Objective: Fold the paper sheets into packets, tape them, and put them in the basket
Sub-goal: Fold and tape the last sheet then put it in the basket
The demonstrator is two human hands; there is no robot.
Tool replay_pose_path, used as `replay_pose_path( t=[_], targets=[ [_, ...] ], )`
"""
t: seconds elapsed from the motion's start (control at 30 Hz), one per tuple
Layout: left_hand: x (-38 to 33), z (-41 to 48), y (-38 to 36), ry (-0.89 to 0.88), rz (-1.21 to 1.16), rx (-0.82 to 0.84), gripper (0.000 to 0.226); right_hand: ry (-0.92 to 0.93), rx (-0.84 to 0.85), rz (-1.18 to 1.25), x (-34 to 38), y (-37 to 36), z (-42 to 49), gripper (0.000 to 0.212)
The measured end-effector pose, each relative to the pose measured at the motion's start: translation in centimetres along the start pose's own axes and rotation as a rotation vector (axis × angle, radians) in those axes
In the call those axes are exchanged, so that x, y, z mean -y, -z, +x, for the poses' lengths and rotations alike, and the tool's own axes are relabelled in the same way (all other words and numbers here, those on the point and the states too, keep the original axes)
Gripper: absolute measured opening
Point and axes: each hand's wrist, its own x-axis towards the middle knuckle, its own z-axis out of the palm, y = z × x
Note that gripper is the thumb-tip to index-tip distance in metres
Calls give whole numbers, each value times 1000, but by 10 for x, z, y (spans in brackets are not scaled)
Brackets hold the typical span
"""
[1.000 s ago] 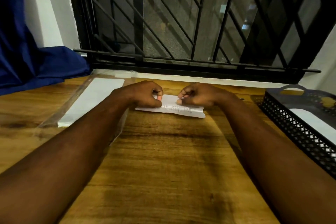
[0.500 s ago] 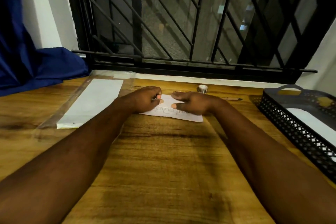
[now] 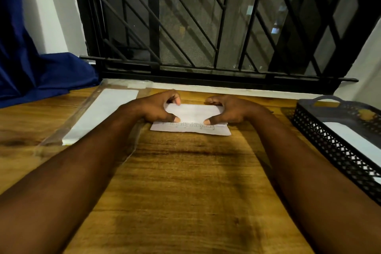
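- Sheet [image 3: 190, 118] is being pinched at both ends by L hand [image 3: 158, 107] & R hand [image 3: 228, 109], mid-desk [image 3: 185, 181], prob. so fold stays aligned.
- Basket [image 3: 329, 142] is being kept at right, for easy drop-in.

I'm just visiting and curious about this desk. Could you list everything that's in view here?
Folded paper sheet: one, white with printed lines, middle of the table, held at both ends.
Paper stack: one, white, in a clear plastic wrapper, left of the sheet.
Basket: one, black mesh, right edge of the table, something white lying inside.
Table: one, brown wood.
Cloth: one, dark blue, far left.
Window grille: one, black metal bars, behind the table.
Left hand: pinching the sheet's left end.
Right hand: pinching the sheet's right end.
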Motion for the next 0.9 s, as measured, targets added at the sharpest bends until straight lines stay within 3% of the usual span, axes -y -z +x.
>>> replay_pose_path(
  t=[0.07,0.13,0.23,0.3,0.5,0.6,0.77,0.9],
  targets=[
    [-4,-1,3,-38,-10,-53,64,3,-98,-23,0,3,-2,98],
    [-7,1,5,-62,40,-148,70,73,-249,-58,2,7,-3,68],
    [-12,4,7,-107,179,-327,50,166,-429,-122,10,14,-4,27],
    [-15,4,7,-120,236,-377,34,173,-413,-141,13,18,-5,17],
    [-14,1,-7,-50,287,-249,31,149,-215,-138,7,8,-2,21],
    [-12,1,-14,-23,306,-164,23,83,-105,-45,10,1,-3,41],
    [-13,6,-17,51,239,-97,16,119,-212,20,33,-23,-1,42],
    [-11,7,-26,17,221,-93,27,170,-109,-140,46,-61,13,59]
  ],
)
